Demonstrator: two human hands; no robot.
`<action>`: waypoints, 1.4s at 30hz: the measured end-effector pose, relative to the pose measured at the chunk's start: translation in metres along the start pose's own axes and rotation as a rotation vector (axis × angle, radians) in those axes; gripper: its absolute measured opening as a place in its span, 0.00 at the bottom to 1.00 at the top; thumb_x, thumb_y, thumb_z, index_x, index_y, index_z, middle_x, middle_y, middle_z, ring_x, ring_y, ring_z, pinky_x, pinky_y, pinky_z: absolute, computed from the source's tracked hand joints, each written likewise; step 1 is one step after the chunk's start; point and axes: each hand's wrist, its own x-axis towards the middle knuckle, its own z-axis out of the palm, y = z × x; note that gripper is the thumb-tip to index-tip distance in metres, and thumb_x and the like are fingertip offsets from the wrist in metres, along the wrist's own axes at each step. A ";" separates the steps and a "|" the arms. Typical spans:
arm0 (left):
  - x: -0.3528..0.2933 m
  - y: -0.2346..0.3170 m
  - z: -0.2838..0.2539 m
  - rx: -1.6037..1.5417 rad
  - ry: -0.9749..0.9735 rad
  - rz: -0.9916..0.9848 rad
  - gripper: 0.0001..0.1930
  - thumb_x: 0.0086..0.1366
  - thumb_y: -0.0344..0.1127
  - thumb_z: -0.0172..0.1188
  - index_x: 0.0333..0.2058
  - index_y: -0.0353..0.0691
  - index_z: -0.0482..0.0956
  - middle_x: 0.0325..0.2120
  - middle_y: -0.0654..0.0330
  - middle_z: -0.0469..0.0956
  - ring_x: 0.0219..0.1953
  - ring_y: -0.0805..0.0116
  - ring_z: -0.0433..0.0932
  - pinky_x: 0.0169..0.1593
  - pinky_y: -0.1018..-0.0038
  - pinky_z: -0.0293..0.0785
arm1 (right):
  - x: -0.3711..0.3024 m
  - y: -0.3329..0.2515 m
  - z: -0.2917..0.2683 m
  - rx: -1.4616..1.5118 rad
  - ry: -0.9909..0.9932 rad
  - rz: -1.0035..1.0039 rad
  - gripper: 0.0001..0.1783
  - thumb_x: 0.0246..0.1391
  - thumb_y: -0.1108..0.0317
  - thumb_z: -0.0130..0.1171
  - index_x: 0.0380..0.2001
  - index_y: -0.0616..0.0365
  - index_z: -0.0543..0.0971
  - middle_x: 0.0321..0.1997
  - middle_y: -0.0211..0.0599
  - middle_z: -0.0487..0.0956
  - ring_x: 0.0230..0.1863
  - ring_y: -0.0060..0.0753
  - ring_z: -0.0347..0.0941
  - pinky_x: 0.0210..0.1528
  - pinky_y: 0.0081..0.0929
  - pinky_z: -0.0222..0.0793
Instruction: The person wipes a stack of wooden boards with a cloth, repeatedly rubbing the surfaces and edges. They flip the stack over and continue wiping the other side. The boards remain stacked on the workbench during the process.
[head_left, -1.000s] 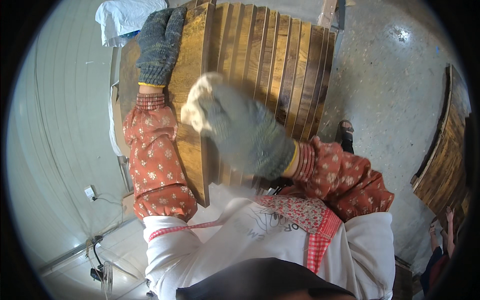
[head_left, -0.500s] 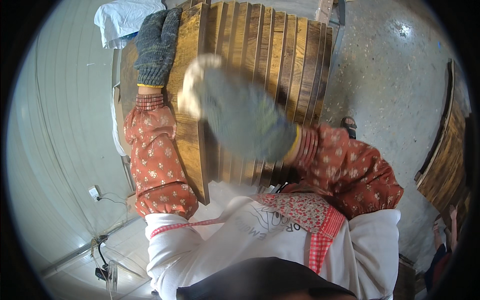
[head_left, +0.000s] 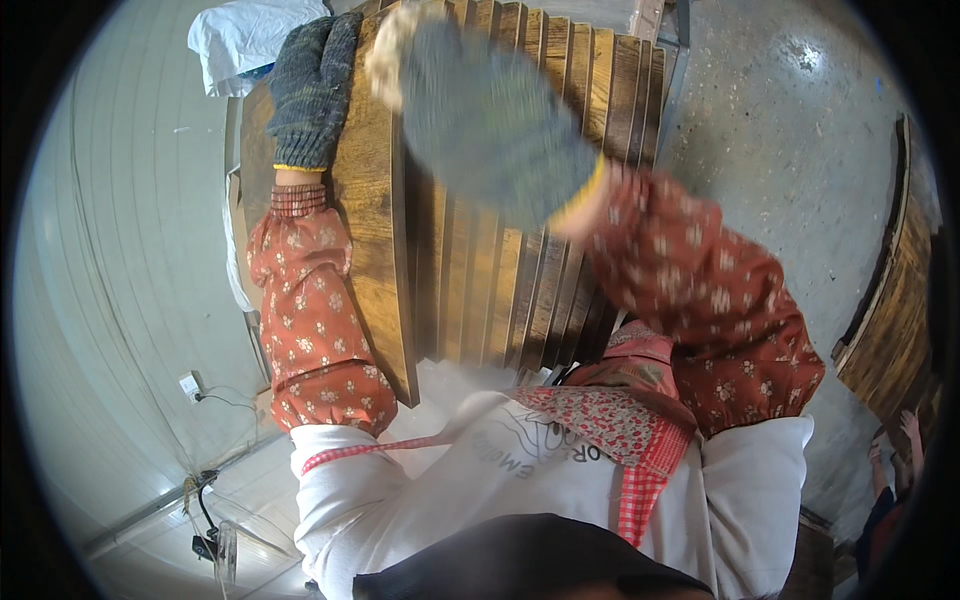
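Observation:
My left hand [head_left: 312, 92], in a dark grey knitted glove, lies flat with its fingers stretched over the face of the leftmost brown wooden board [head_left: 368, 205]. To the right of that board, several similar boards [head_left: 480, 290] lean in a row, their edges showing as parallel strips. My right hand [head_left: 490, 120], in a matching glove and smeared by motion, is closed on a cream-coloured wad that looks like a rag [head_left: 386, 60]. The rag is at the upper edge of the leftmost board. My right fingers are mostly hidden by the glove's back.
A white plastic bag [head_left: 245, 40] sits at the far left, beside a pale panelled wall [head_left: 130, 230]. Low on the left are an outlet [head_left: 189, 387] and cables. At the right, more wooden boards [head_left: 890, 350] stand on the grey floor [head_left: 770, 150]; another person's arm [head_left: 910, 435] shows below them.
My right hand has swept away from my body, up along the leftmost board, with the rag in it. My left hand has stayed in place.

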 end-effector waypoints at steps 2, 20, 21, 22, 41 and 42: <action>0.001 -0.001 0.000 -0.051 -0.024 -0.059 0.15 0.64 0.30 0.52 0.49 0.40 0.76 0.43 0.53 0.76 0.46 0.53 0.74 0.50 0.61 0.71 | 0.011 0.002 -0.001 -0.150 -0.063 0.006 0.18 0.63 0.59 0.50 0.48 0.59 0.76 0.39 0.36 0.78 0.40 0.31 0.74 0.41 0.35 0.74; -0.007 -0.007 0.002 -0.064 -0.102 -0.129 0.22 0.61 0.26 0.52 0.55 0.41 0.73 0.51 0.52 0.73 0.54 0.52 0.71 0.57 0.62 0.68 | -0.012 -0.034 -0.009 -0.232 -0.059 -0.148 0.20 0.56 0.63 0.50 0.47 0.66 0.74 0.44 0.46 0.76 0.43 0.42 0.75 0.45 0.41 0.75; -0.008 -0.008 0.001 -0.001 -0.102 -0.066 0.22 0.61 0.26 0.52 0.55 0.41 0.73 0.51 0.52 0.73 0.54 0.52 0.71 0.57 0.61 0.68 | -0.012 -0.028 -0.005 -0.282 -0.053 -0.139 0.21 0.60 0.61 0.49 0.51 0.63 0.72 0.47 0.45 0.76 0.44 0.43 0.76 0.46 0.42 0.76; -0.009 -0.009 0.000 0.061 -0.095 -0.001 0.22 0.61 0.26 0.52 0.55 0.41 0.73 0.51 0.52 0.73 0.54 0.52 0.71 0.57 0.61 0.68 | -0.009 -0.017 0.005 -0.270 -0.022 -0.130 0.18 0.61 0.61 0.49 0.50 0.61 0.73 0.46 0.43 0.76 0.43 0.42 0.76 0.45 0.41 0.76; 0.005 0.006 0.003 -0.224 0.023 -0.293 0.14 0.68 0.39 0.50 0.45 0.41 0.79 0.43 0.52 0.78 0.46 0.51 0.74 0.52 0.60 0.69 | -0.072 -0.026 -0.073 1.302 0.073 -0.030 0.24 0.51 0.65 0.58 0.53 0.59 0.74 0.52 0.41 0.75 0.53 0.38 0.72 0.53 0.35 0.70; 0.004 0.005 0.003 -0.236 0.018 -0.307 0.14 0.68 0.40 0.50 0.45 0.41 0.79 0.43 0.52 0.78 0.46 0.51 0.74 0.52 0.60 0.69 | -0.075 -0.013 -0.074 1.347 0.043 0.040 0.26 0.52 0.63 0.61 0.54 0.58 0.73 0.54 0.42 0.74 0.56 0.38 0.71 0.57 0.37 0.70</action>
